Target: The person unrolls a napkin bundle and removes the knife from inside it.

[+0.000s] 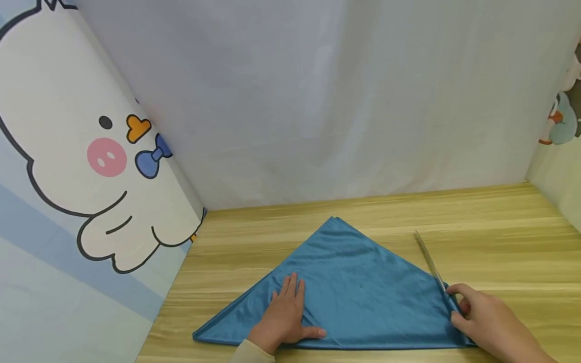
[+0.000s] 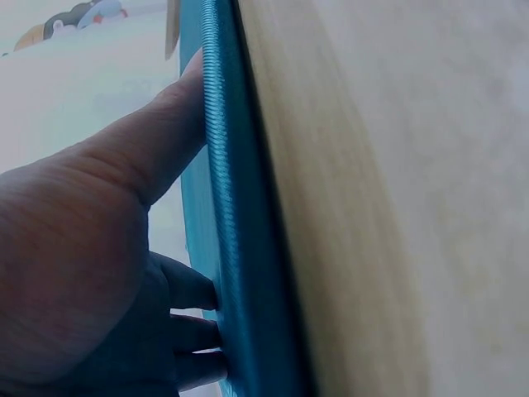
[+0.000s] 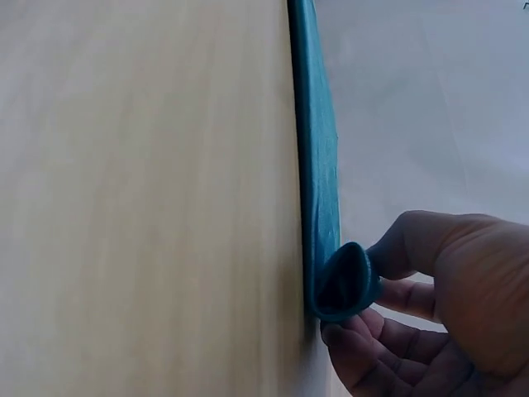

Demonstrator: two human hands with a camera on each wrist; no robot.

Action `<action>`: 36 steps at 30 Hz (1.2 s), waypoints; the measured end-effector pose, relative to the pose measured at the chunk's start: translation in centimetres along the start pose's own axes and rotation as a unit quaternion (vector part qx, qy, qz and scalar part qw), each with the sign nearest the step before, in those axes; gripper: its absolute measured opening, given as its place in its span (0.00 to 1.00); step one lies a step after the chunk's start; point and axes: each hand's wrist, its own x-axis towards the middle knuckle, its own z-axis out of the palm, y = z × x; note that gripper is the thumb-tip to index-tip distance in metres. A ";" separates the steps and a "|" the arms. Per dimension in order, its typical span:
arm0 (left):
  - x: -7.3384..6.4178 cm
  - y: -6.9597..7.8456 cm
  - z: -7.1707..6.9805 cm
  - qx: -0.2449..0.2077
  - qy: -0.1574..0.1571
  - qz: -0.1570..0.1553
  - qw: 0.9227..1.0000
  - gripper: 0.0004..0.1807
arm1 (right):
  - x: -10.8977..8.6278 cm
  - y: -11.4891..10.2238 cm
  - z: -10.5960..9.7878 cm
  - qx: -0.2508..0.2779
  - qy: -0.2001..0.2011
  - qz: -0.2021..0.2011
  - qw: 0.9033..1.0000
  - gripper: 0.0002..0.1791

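Observation:
A shiny blue cloth [image 1: 363, 292], folded into a triangle, lies on the wooden table with its long edge toward me. My left hand [image 1: 285, 315] rests on its left part, fingers straight and thumb spread along the near edge. At the right corner my right hand [image 1: 487, 315] pinches the cloth, which is turned over there. In the right wrist view that end of the cloth [image 3: 347, 281] curls into an open loop between thumb and fingers. A slim, pale stick [image 1: 427, 257] juts out from this fold toward the back, its lower end hidden by cloth and fingers.
The wooden tabletop [image 1: 254, 227] runs back to a pale hanging curtain [image 1: 290, 111]. At the left stands a panel printed with a white cartoon duck [image 1: 59, 141]. Another printed panel [image 1: 563, 121] borders the right side.

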 end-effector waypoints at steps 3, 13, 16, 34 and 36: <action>0.0 0.0 0.0 0.000 -0.001 -0.002 1.000 0.65 | -0.1 0.2 -0.1 0.004 0.003 0.009 1.000 0.21; 0.0 0.0 0.1 -0.010 -0.001 -0.001 1.000 0.64 | -0.3 1.3 -0.6 0.036 0.007 0.017 0.999 0.19; 0.0 0.0 0.1 -0.011 -0.004 -0.004 1.000 0.65 | -0.2 1.7 -0.6 0.040 -0.002 0.027 0.999 0.19; -0.1 0.1 -0.1 0.005 -0.005 -0.001 1.000 0.65 | -0.3 2.3 -0.6 0.042 -0.011 0.038 0.998 0.18; -0.1 0.1 0.0 0.003 -0.004 0.001 1.000 0.65 | -0.3 2.3 -0.5 0.040 -0.012 0.037 0.998 0.18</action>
